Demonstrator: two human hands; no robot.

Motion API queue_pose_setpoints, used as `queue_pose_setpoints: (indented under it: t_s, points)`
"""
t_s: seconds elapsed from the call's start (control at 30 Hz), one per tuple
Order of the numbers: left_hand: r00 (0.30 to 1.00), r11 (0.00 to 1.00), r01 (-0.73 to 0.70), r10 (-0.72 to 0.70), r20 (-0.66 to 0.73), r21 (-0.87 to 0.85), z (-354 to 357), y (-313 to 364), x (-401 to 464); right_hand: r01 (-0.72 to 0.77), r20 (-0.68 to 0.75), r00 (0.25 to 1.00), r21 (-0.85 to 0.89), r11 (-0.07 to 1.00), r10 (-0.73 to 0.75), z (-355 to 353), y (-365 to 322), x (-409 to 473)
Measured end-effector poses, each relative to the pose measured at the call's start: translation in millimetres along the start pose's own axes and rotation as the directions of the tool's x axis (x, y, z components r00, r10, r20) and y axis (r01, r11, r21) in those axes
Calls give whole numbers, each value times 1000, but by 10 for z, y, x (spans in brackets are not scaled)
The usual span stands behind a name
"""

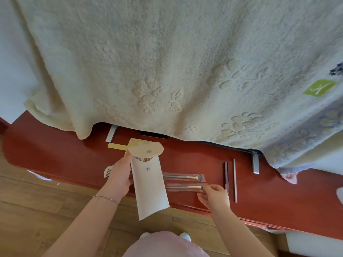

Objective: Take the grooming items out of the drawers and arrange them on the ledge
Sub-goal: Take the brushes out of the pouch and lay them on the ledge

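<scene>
Your left hand [119, 176] grips the pale pink pouch [149, 186] by its left edge, flap open, brush handles showing at the mouth. The pouch hangs tilted over the front edge of the red ledge [194, 154].

Your right hand [215, 197] has loosely curled fingers at the tip of the nearer wrapped brush [184, 187]; whether it pinches the wrapper or only touches it, I cannot tell.

The farther wrapped brush [183, 177] lies parallel just behind. Two slim sticks [230, 179] lie crosswise to the right. A comb [108, 171] peeks out behind your left hand, and a yellow paddle-shaped item [118, 146] sits behind the flap.

Advice: nudge the near brush parallel to its neighbour, well back from the edge. Keep the pouch mouth up so nothing slides out, and set it flat on the ledge, not overhanging.
</scene>
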State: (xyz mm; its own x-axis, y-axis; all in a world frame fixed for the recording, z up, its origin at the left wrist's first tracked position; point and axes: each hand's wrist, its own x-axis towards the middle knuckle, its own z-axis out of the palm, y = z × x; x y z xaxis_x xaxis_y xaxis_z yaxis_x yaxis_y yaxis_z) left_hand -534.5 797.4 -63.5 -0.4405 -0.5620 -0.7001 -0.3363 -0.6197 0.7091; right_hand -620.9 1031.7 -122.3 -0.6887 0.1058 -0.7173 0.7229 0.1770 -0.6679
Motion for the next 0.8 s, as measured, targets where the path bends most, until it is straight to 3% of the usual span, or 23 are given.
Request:
queue_pose_setpoints:
  t_s: [0.23, 0.37, 0.47, 0.53, 0.63, 0.8]
  points:
    - [999, 999, -2, 4, 43, -38, 85, -22, -67, 153, -55, 980, -415, 897, -192, 25, 30, 23]
    - [995, 1000, -6, 6, 98, 8, 97, -44, -50, 211, -44, 968, -390, 896, -247, 33, -49, -35]
    - [989, 999, 5, -13, 148, 52, 149, -54, -60, 375, 73, 925, -329, 867, -372, 18, -228, -134]
    - [979, 995, 0, -21, 202, 104, 213, -50, -100, 533, 198, 846, -330, 779, -495, 27, -385, -239]
    - [958, 979, -13, -45, 281, 203, 317, -52, -167, 786, 439, 618, -332, 521, -652, 92, -558, -372]
    - [925, 963, -14, -89, 370, 267, 470, -95, -231, 945, 636, 241, -324, 30, -733, 178, -610, -408]
